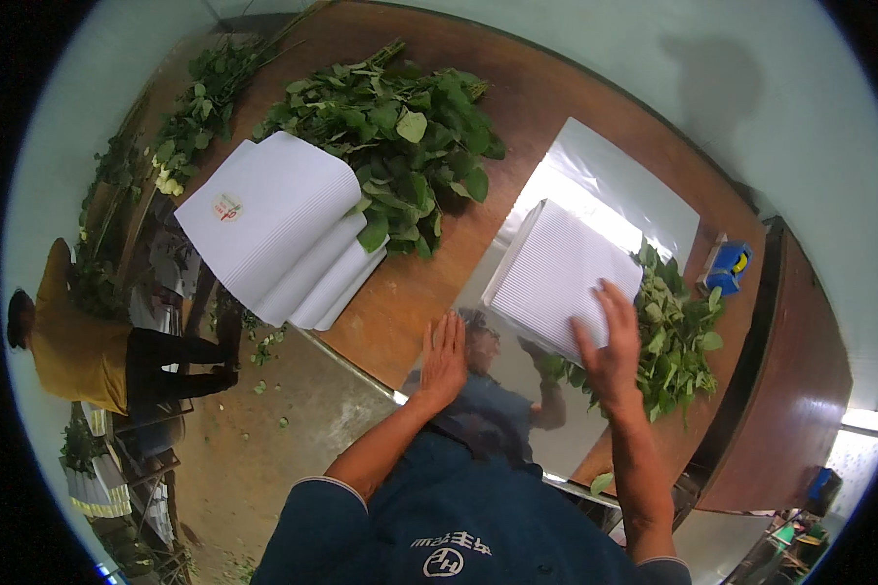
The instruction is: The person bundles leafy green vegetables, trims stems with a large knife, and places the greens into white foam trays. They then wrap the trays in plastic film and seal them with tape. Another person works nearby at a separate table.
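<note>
My left hand (445, 360) lies flat, fingers extended, at the left edge of a shiny metallic-looking sheet (512, 395) on the brown table. Above the lower right part of a stack of white corrugated sheets (563, 274) is my right hand (609, 340), fingers spread; whether it touches the stack cannot be told. The stack rests on the shiny sheet. Leafy green stems (669, 336) stick out beyond the stack's right and lower edges. Both hands appear to hold nothing. The shiny surface reflects a person.
White corrugated wraps (278, 227) overhang the table's left edge beside a big heap of leafy stems (402, 131). A blue tape dispenser (728, 269) stands at the right. A person in a yellow top (80, 336) is at the far left. A brown cabinet (783, 409) adjoins the table.
</note>
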